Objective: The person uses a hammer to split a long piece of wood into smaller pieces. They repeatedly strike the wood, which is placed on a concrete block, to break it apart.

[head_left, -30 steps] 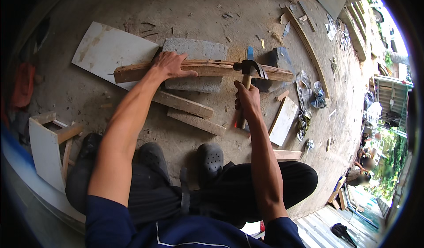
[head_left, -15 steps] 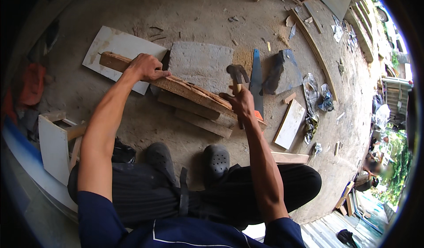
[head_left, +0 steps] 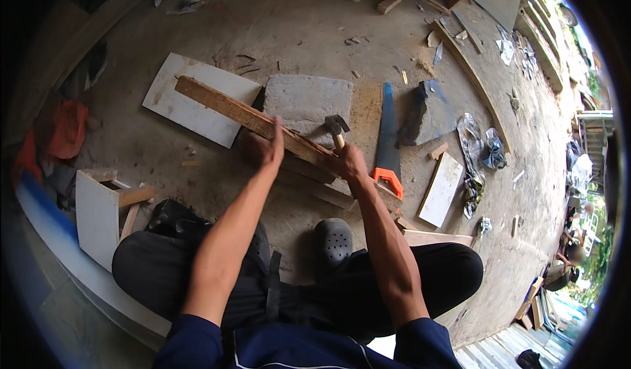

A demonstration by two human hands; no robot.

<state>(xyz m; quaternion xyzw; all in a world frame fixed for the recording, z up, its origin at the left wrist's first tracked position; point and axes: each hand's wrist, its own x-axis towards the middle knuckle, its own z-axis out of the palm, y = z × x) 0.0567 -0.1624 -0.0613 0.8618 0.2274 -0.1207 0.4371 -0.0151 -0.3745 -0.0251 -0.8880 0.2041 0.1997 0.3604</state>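
Note:
A long, rough wooden beam (head_left: 220, 105) lies slantwise in front of me, its surface split along the right half. My right hand (head_left: 350, 162) is closed round the wooden handle of a claw hammer (head_left: 337, 124), whose head sits just above the beam's far edge. Close against the beam's near side is my left hand (head_left: 268, 149), thumb stretched up and apart; its other fingers are partly blurred, and nothing shows in its grasp. Under the beam's left part is a white board (head_left: 172, 83). Behind the beam stands a grey concrete block (head_left: 307, 99).
To the right lies a handsaw (head_left: 388, 126) with an orange handle, beside a dark stone block (head_left: 428, 114). A white offcut (head_left: 440, 190) and crumpled plastic (head_left: 470, 149) are farther right. A white wooden frame (head_left: 98, 214) stands at my left. Wood scraps and sawdust litter the floor.
My left hand has let go of the beam's top and moved right and nearer to me. The hammer has dropped lower and slightly left in my right hand. The view has shifted a little.

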